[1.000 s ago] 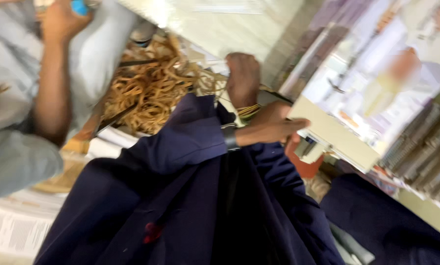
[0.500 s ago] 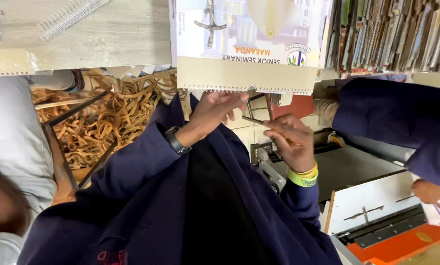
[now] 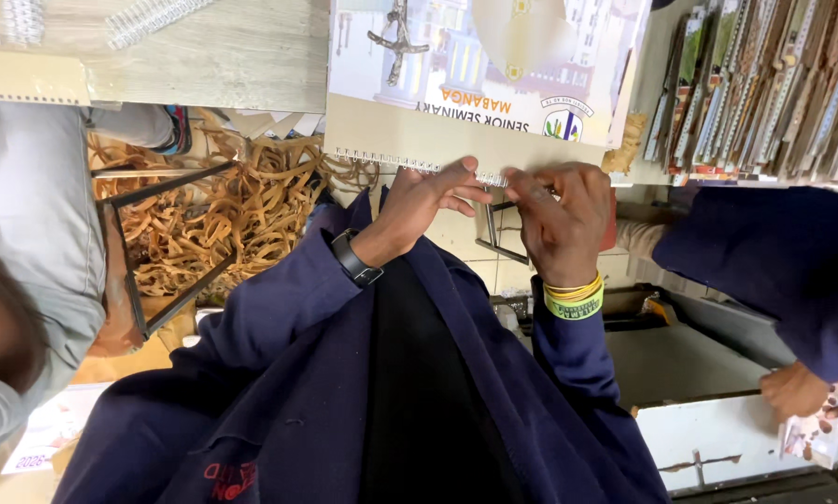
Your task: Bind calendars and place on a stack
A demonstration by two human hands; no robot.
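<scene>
A wire-bound calendar (image 3: 475, 84) with a printed picture cover lies on the pale wooden table (image 3: 232, 56) ahead of me. Its silver wire binding (image 3: 391, 163) runs along the near edge. My left hand (image 3: 428, 201), with a black watch on the wrist, pinches the binding near its middle. Just to its right, my right hand (image 3: 559, 219), wearing yellow and green wristbands, grips the same edge with bent fingers. Both sleeves are dark blue.
A heap of tan paper strips (image 3: 223, 219) fills a black metal frame (image 3: 134, 280) on the left. A person in grey (image 3: 27, 243) stands at the far left. Another person's blue sleeve (image 3: 764, 261) and hand (image 3: 792, 387) reach over a white machine (image 3: 718, 439). Stacked bound booklets (image 3: 764, 84) line the top right.
The view has swung and steadied on the calendar. Both my hands rose from in front of my chest to the wire-bound edge and closed on it.
</scene>
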